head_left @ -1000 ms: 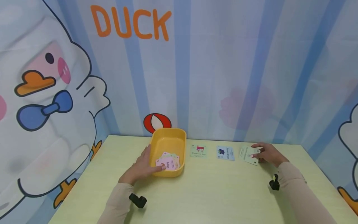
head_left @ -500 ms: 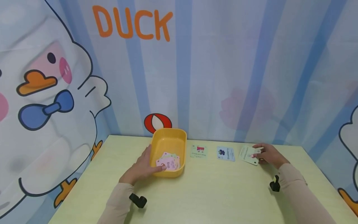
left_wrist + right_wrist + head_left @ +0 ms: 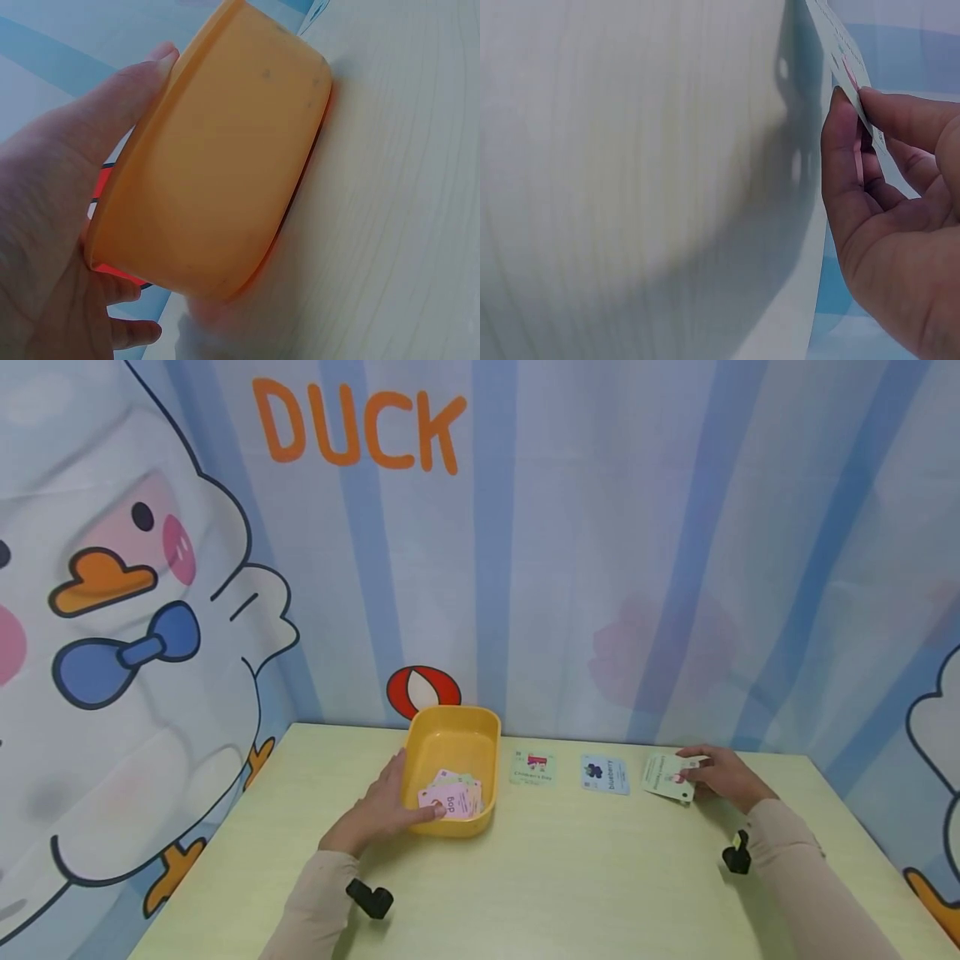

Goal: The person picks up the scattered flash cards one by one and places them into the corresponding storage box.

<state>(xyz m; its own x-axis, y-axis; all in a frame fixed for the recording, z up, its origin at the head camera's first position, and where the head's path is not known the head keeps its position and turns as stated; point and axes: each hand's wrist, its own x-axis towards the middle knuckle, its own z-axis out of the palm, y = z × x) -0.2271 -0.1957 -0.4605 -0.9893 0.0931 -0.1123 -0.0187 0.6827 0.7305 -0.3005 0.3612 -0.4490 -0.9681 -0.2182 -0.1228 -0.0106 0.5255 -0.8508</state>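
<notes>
On the left, a yellow plastic bin (image 3: 452, 747) holds several picture cards (image 3: 453, 795), the top one pink. My left hand (image 3: 381, 802) grips the bin's near left side, thumb at the rim; the left wrist view shows the bin's outer wall (image 3: 217, 150) beside that hand (image 3: 52, 180). At the right, my right hand (image 3: 723, 777) pinches the edge of a pale green card (image 3: 666, 775) between thumb and finger. The right wrist view has this card (image 3: 844, 56) tilted off the tabletop, its shadow below. Its lettering is too small to read.
Between bin and right hand, a green "Children's Day" card (image 3: 533, 768) and a blue "blueberry" card (image 3: 604, 775) lie in a row on the pale wooden table (image 3: 570, 877). A printed duck curtain (image 3: 562, 543) hangs directly behind the table's back edge.
The pale green card in my right hand has shifted its tilt slightly. My left hand and the bin stay in place; the head view has moved a little.
</notes>
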